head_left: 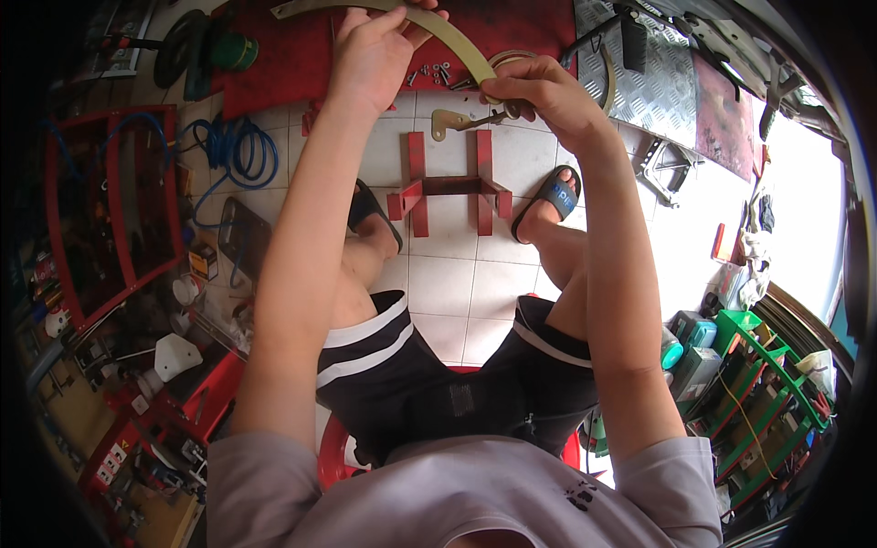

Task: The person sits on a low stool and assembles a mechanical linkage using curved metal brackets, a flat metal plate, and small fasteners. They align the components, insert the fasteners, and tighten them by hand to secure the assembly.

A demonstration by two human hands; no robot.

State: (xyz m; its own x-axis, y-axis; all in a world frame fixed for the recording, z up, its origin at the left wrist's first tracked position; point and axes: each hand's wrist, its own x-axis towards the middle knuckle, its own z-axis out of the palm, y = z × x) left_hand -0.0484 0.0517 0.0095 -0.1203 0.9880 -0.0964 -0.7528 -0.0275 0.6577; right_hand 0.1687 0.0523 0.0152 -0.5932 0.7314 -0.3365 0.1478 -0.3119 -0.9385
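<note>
A: Where is the work?
B: Twelve o'clock, high in the view. You have a curved metal strip (459, 44), dull yellow, bowed upward. Its far end runs off toward eleven.

A: Left hand?
B: Your left hand (376, 50) sits just short of twelve, thumb and fingers closed around the strip's middle stretch.

A: Right?
B: Your right hand (546, 96), at one o'clock, pinches the strip's lower end between thumb and fingers. The two hands are apart, strip spanning between.

A: Anything just below?
B: A brass-coloured bracket (445, 123) at twelve, its rod pointing at your right fingers. Cannot tell whether they grip it.

A: Surroundings?
B: Red work surface (283, 55) beyond your hands, with loose bolts (438, 73) on it near twelve. Checker plate (630, 91) between one and two. Blue hose (236, 155) coiled at ten. Green rack (793, 399) near four.

A: Floor?
B: White tiles (438, 288). Red steel stand (454, 186) at twelve, between your sandalled feet, touching neither.
</note>
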